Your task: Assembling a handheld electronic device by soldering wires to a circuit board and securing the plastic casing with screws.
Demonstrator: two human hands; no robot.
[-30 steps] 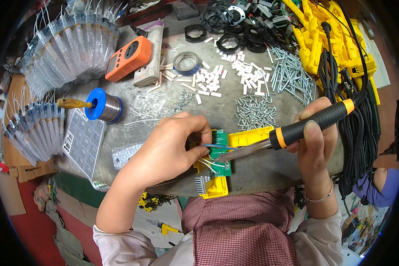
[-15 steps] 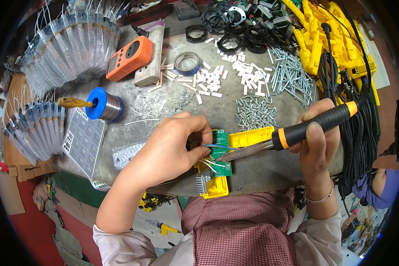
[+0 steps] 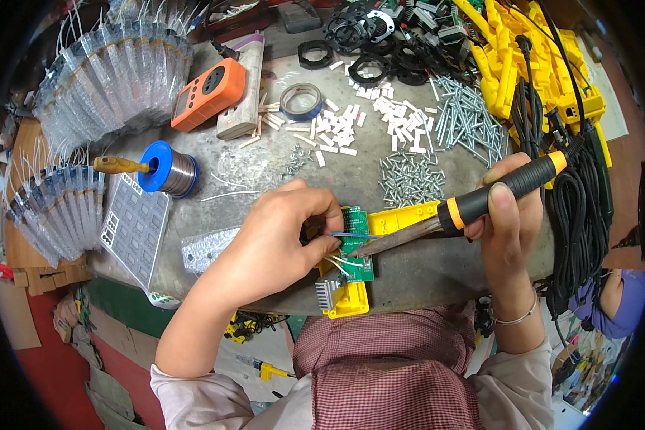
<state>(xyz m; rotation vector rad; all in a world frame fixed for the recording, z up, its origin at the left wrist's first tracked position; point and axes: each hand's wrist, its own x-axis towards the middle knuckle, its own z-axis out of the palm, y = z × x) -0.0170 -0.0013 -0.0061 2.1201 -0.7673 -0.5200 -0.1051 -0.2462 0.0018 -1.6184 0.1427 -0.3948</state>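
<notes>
The right hand (image 3: pixel 509 211) is closed round a soldering iron (image 3: pixel 471 207), probably light and stiff. Beneath its tip lies a fragile-looking green circuit board (image 3: pixel 357 223), best edge-held; the left hand (image 3: pixel 283 233) pinches a likely pliable blue wire (image 3: pixel 352 235).

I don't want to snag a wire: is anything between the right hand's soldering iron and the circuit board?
Nothing visible blocks the soldering iron in the right hand; its tip is over the green circuit board. A blue wire and white wires lie close by; contact is unclear.
</notes>
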